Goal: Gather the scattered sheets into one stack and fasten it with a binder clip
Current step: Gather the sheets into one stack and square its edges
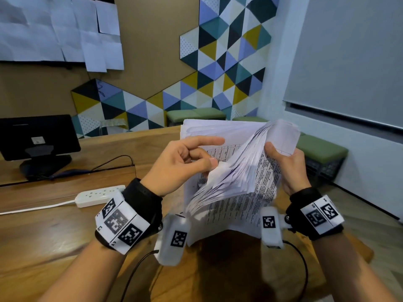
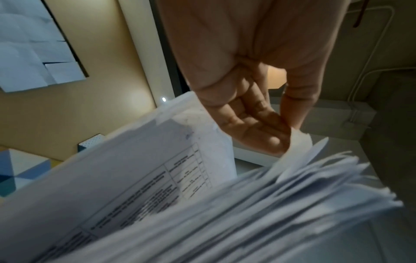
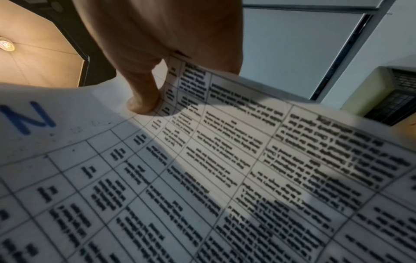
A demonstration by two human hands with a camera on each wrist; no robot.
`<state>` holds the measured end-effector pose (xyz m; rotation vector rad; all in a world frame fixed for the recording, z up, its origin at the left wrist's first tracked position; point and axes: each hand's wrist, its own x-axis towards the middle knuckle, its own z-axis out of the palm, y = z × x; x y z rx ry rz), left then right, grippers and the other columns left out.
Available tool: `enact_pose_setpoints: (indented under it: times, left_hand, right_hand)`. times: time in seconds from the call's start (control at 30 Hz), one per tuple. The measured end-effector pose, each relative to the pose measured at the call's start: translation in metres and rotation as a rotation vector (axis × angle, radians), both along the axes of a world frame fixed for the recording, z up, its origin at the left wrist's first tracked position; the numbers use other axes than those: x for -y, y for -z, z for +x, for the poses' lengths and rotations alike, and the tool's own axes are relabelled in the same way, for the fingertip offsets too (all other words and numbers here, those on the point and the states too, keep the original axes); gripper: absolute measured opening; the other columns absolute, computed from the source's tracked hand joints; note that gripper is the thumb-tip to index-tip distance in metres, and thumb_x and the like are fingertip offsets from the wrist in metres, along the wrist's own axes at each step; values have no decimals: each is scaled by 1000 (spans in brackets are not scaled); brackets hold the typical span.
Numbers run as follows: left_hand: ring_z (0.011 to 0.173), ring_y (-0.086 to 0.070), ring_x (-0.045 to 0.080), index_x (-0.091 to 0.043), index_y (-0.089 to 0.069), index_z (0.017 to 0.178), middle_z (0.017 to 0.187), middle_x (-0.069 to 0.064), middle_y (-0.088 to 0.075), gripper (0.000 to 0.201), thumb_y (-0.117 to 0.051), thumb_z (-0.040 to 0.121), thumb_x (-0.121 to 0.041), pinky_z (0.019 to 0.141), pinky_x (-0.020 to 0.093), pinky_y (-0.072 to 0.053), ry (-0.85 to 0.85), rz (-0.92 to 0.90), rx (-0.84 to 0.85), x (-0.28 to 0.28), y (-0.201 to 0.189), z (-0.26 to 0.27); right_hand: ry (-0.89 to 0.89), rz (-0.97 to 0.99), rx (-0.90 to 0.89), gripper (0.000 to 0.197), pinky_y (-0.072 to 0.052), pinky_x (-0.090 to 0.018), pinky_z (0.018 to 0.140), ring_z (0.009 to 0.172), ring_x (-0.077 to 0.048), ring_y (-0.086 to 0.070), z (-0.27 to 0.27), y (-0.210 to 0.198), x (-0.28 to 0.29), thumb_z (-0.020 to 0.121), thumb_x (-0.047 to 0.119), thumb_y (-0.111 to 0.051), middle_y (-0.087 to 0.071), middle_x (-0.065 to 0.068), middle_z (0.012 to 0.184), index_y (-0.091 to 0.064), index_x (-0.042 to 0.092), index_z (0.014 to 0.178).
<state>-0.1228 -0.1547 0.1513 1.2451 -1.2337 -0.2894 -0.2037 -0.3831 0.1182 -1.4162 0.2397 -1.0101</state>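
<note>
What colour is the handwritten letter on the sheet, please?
Blue, on the sheet; right wrist view shows it best.

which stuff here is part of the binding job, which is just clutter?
Job:
- sheets, held off the table as a fanned bundle
- left hand, pinching a sheet corner
- right hand, grip on the bundle's right edge
- no binder clip in view

Lying about:
- monitor
- power strip
- table
- papers on the wall

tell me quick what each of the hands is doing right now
Left hand: closed on a sheet corner of the paper stack, pinched between thumb and fingers, index finger extended.
Right hand: closed on the stack's right edge, thumb on top.
</note>
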Motion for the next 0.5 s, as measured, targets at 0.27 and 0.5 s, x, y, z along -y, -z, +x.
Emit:
enact_pose_setpoints:
  times: [0.27,0.5]
  left_hand:
    - [99,-58,-2,-53,-56,107,106,-25,-63,64,-69,48,-72,84,14,-45,-207,-29,211,-2,21,-7]
    - [89,-68,3,-20,-70,103,93,-12,-73,35,-62,74,-38,76,14,-51,-382,-176,109,15,23,-16]
  right_hand:
    - [31,17,19,12,-50,-11,56,60,7,-64,3,1,0,85,3,-60,-70,16,62,-60,13,91]
    - [35,20,-7,11,-55,-15,62,62,4,-66,3,1,-1,85,6,-61,-66,3,82,-61,17,87]
